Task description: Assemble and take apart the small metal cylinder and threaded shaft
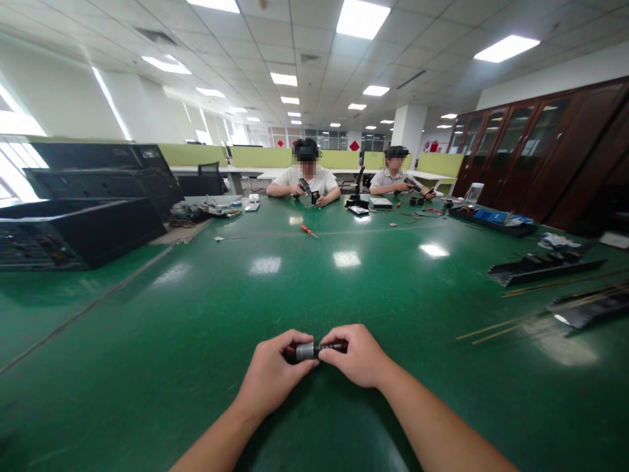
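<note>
Just above the green tabletop, close to me, my left hand point(278, 364) is closed around a small silver cylinder point(305, 351) with a dark end, which looks like a small motor. From the other side, my right hand point(356, 354) pinches a thin dark ribbed piece point(330, 347) between thumb and fingers. The two parts lie in one line, end to end. Whether they are joined cannot be made out, as the fingertips cover much of both.
The green table point(236, 282) stretches ahead. An orange screwdriver point(308, 231) lies farther off. Black computer cases point(88, 223) stand left. Black trays point(545, 262) and thin brass-coloured rods point(491, 332) lie right. Across the table, two people point(303, 177) handle dark power tools.
</note>
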`<state>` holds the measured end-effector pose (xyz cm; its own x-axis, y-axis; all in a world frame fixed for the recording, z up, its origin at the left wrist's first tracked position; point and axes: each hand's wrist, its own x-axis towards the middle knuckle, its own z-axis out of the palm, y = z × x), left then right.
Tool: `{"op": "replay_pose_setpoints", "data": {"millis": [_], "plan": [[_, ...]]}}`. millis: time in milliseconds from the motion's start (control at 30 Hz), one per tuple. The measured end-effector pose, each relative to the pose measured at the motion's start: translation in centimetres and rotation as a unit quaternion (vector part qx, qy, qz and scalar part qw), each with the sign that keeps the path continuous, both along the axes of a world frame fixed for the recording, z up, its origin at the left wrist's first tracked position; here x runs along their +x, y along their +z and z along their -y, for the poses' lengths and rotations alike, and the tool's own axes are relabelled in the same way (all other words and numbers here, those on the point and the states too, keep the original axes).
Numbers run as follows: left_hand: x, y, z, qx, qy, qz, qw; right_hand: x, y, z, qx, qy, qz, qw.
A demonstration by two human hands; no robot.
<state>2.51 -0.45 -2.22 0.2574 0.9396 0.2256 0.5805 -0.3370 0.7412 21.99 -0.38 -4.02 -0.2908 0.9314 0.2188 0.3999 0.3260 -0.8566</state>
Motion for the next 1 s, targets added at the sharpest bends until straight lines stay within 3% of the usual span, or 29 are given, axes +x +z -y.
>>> {"op": "replay_pose_setpoints", "data": {"millis": [1000], "plan": [[-0.18, -0.40, -0.09, 0.016, 0.007, 0.006, 1.000, 0.11, 0.34, 0.22, -0.006, -0.018, -0.016, 1.000]]}}
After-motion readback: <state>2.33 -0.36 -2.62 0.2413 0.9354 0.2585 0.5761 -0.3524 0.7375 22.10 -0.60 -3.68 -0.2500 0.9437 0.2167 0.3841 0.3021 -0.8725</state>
